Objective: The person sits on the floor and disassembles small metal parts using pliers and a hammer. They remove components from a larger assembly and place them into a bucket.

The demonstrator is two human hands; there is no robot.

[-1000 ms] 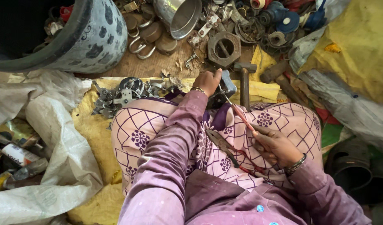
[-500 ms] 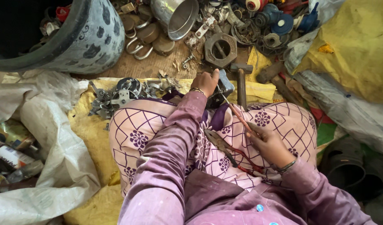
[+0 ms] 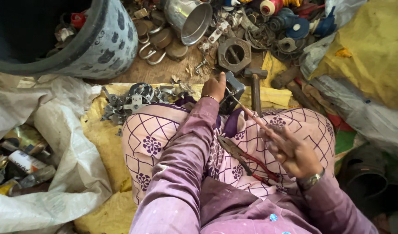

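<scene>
Screwdriver (image 3: pixel 251 115) in the right hand (image 3: pixel 294 151), fingers wrapped tight round its handle, runs up toward eleven o'clock with its tip against the small grey metal box (image 3: pixel 233 91), which the left hand (image 3: pixel 214 86) clasps on the lap's far edge. Since the tip points nearly at those holding fingers, a slip off the metal could likely jab them. The box sits on soft cloth, so it may twist under a hard push. Pliers (image 3: pixel 246 158) lie loose across the lap at six o'clock from the box and could slide off; the hammer (image 3: pixel 255 84) rests at three o'clock.
</scene>
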